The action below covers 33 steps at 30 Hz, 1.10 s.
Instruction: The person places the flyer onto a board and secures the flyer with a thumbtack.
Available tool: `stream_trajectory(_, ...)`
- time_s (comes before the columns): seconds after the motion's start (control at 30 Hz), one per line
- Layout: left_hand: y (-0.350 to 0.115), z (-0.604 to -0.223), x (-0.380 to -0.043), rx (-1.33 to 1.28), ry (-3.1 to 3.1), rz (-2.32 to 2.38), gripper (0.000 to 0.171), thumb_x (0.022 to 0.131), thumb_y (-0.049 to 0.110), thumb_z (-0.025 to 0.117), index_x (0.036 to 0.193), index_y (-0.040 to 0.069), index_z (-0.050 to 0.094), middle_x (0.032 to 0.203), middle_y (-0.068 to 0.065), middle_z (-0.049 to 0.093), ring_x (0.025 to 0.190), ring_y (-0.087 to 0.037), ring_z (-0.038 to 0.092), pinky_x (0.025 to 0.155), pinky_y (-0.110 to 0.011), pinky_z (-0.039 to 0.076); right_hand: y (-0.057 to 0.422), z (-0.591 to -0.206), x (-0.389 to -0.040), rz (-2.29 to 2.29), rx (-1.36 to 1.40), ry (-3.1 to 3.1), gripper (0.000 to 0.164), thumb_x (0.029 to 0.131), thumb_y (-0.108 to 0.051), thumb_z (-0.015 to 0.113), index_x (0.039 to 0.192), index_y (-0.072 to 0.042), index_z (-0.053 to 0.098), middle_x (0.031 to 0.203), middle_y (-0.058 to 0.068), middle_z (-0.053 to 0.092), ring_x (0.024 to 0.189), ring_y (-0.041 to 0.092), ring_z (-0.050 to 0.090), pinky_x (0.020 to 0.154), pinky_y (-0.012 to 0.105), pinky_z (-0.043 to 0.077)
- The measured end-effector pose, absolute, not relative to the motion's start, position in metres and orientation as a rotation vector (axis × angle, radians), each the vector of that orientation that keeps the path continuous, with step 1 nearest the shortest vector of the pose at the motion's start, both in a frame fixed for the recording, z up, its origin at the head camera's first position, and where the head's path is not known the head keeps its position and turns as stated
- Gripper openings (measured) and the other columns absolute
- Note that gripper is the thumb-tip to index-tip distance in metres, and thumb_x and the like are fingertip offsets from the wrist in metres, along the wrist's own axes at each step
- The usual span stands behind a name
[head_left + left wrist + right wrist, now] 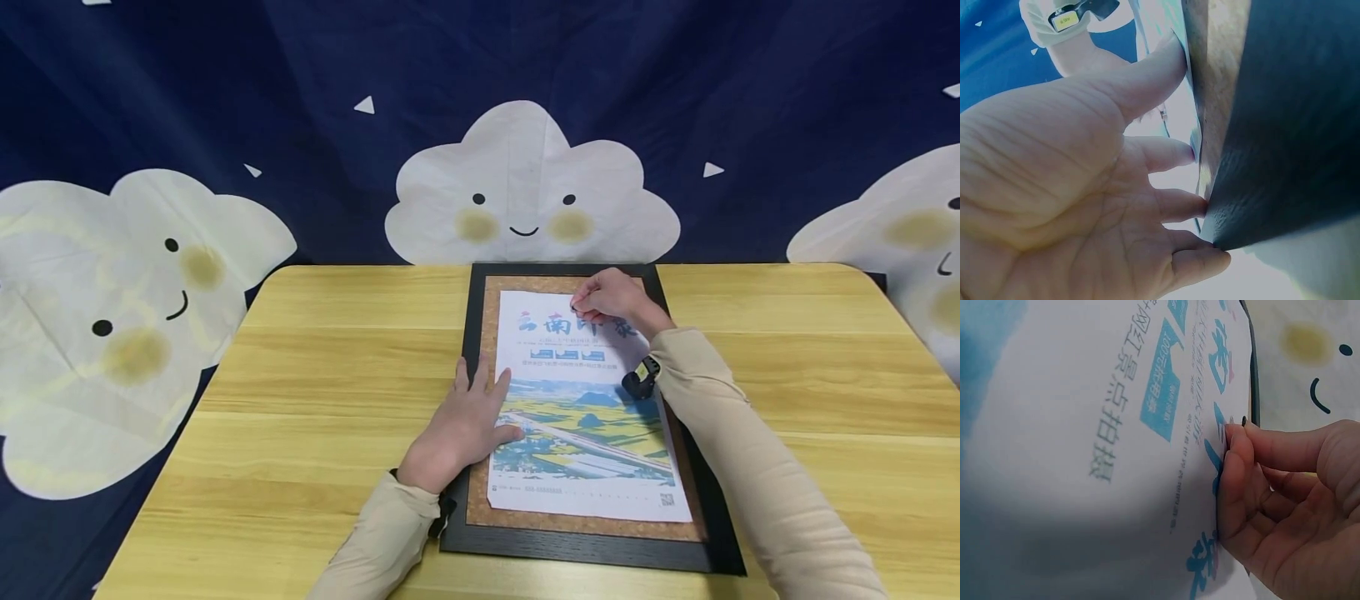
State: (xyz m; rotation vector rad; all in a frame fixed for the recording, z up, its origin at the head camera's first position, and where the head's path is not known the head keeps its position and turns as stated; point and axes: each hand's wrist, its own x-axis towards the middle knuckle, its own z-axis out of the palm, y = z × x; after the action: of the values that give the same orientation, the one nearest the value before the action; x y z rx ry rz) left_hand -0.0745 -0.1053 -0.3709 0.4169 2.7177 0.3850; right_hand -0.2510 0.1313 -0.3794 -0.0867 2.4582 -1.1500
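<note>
A printed poster (592,417), white with blue lettering above a green and blue landscape, lies on a cork board (585,527) with a black frame (585,552). My left hand (467,421) rests with spread fingers on the left side of the board, across the frame and the poster's edge; in the left wrist view its thumb (1154,78) lies over the paper. Near the top of the poster, my right hand (611,296) pinches a small dark piece (1244,420) between thumb and forefinger. It looks like a pushpin, but its tip is hidden.
The board lies on a light wooden table (337,375), reaching its back edge. Behind hangs a dark blue cloth (315,100) with white smiling clouds (525,183). A dark band with a small screen (647,371) sits at the right wrist, over the poster.
</note>
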Motion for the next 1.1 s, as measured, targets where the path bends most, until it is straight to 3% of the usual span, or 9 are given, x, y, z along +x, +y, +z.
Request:
stream_trajectory(0.27, -0.105, -0.371, -0.075, 0.424, 2.716, 0.395, 0.077, 0.1, 0.04, 0.069, 0.161, 0.005, 0.036, 0.168, -0.028, 0.014, 0.152, -0.055, 0.01, 0.11, -0.056, 0.043, 0.128, -0.375, -0.251, -1.032, -0.056, 2.532, 0.011, 0.097, -0.004, 0.069, 0.093, 0.005, 0.069, 0.072, 0.007, 0.068, 0.061, 0.012, 0.06, 0.058, 0.022, 0.05)
stream_trajectory(0.5, -0.108, -0.37, -0.076, 0.426, 2.712, 0.397, 0.077, 0.101, 0.039, 0.068, 0.161, 0.004, 0.035, 0.168, -0.028, 0.014, 0.152, -0.055, 0.009, 0.11, -0.056, 0.042, 0.132, -0.372, -0.251, -0.979, -0.069, 2.564, 0.019, 0.096, -0.009, 0.074, 0.081, 0.001, 0.067, 0.063, 0.003, 0.065, 0.055, 0.009, 0.059, 0.055, 0.021, 0.049)
stream_trajectory(1.1, -0.109, -0.37, -0.075, 0.411, 2.71, 0.397, 0.078, 0.101, 0.04, 0.068, 0.161, 0.004, 0.034, 0.168, -0.028, 0.013, 0.152, -0.056, 0.009, 0.111, -0.057, 0.042, 0.123, -0.38, -0.256, -0.869, -0.073, 2.61, 0.016, 0.097, -0.011, 0.074, 0.088, 0.0, 0.066, 0.067, 0.003, 0.063, 0.059, 0.012, 0.056, 0.056, 0.024, 0.043)
